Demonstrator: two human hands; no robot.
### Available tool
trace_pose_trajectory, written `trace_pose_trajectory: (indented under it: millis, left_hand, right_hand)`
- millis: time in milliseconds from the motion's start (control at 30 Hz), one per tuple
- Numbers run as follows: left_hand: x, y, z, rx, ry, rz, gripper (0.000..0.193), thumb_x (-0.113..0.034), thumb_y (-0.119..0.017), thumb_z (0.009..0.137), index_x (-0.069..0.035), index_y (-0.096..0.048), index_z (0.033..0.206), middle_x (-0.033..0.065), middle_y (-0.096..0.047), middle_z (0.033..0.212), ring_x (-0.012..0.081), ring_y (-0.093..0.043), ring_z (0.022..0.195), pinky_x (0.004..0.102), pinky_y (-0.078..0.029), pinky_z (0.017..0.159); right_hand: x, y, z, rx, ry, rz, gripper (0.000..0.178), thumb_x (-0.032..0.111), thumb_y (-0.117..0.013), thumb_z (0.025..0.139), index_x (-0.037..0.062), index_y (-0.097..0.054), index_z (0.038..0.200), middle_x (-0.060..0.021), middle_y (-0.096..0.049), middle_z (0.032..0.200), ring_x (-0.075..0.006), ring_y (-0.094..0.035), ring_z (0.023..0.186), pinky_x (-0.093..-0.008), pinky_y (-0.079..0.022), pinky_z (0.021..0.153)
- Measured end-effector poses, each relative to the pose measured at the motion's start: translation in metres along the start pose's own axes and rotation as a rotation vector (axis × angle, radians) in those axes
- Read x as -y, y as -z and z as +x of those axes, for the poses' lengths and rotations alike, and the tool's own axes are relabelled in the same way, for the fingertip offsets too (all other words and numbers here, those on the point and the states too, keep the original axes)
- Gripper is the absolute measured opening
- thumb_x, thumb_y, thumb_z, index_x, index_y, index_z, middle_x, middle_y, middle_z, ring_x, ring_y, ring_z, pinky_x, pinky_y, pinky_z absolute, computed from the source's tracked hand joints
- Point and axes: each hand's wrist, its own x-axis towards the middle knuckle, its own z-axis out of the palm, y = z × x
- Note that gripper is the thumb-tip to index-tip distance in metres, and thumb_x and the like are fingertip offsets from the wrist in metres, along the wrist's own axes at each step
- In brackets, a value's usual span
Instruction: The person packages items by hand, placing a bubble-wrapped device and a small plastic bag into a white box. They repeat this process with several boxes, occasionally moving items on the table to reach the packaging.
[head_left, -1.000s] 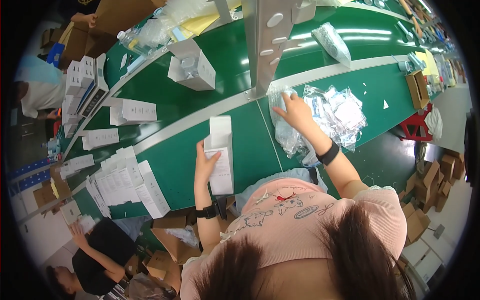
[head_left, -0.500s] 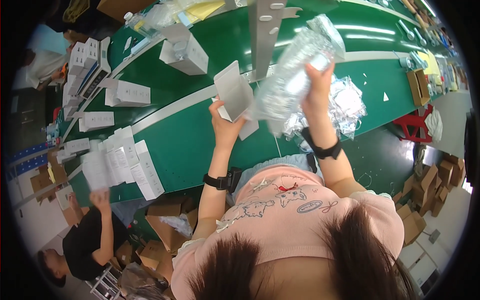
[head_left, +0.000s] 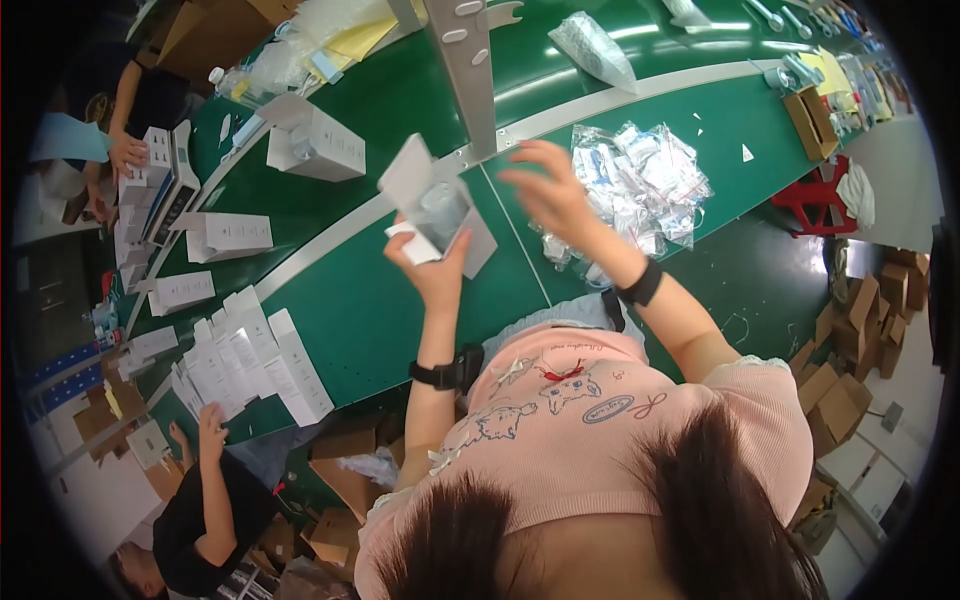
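My left hand (head_left: 432, 268) grips a white carton (head_left: 481, 232) around its lower end, thumb and fingers on opposite sides. The carton is tilted, with one long flap standing up. Inside its mouth sits a clear, bubble-wrapped item (head_left: 441, 208), mostly hidden by the walls. To the right, my right hand (head_left: 552, 195) is in the air, fingers apart and slightly blurred, holding nothing. Just beyond it lies a pile of small clear plastic packets (head_left: 650, 180) with white and blue contents.
White cartons (head_left: 235, 230) stand on the green table to the left, beside folded white papers (head_left: 240, 345). A metal post (head_left: 465, 75) rises ahead. Behind lies a bubble-wrap bundle (head_left: 595, 52). A co-worker's hand (head_left: 212, 430) touches the papers; another person's hand (head_left: 126, 150) is far left.
The bubble-wrapped item has left my right hand, and one now sits in the carton in my left hand. My right hand has moved left and opened. The whole view has shifted.
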Motion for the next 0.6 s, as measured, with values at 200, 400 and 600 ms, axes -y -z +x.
trace_pose_trajectory:
  millis: [200,400,600]
  left_hand:
    - [0.013,0.011,-0.002,-0.073,-0.21,0.188,0.071,-0.01,-0.08,0.06,-0.009,-0.026,0.105,0.0164,-0.038,0.111,0.0256,-0.04,0.106,0.0356,-0.035,0.088]
    - [-0.02,0.013,0.0,0.084,-0.154,0.414,0.059,-0.016,-0.078,0.062,-0.004,-0.042,0.108,0.0163,-0.04,0.111,0.0296,-0.043,0.104,0.0366,-0.037,0.087]
    - [-0.045,0.019,0.016,0.142,-0.063,0.52,0.03,-0.012,-0.073,0.064,-0.001,-0.056,0.086,0.0168,-0.047,0.108,0.029,-0.051,0.093,0.033,-0.042,0.075]
  right_hand:
    - [-0.16,0.083,-0.061,0.225,-0.446,-1.014,0.039,-0.004,-0.051,0.066,0.0094,-0.058,0.102,-0.0131,-0.052,0.108,-0.0309,-0.046,0.105,-0.041,-0.04,0.086]
    - [-0.177,0.112,-0.054,0.486,-0.43,-0.962,0.028,0.003,-0.061,0.063,0.0084,-0.059,0.091,-0.0077,-0.053,0.107,-0.0272,-0.046,0.106,-0.0378,-0.041,0.083]
    - [-0.092,0.102,-0.001,0.226,-0.563,-0.197,0.035,0.002,-0.068,0.065,0.006,-0.055,0.097,-0.0084,-0.054,0.102,-0.0218,-0.055,0.094,-0.0311,-0.046,0.073]
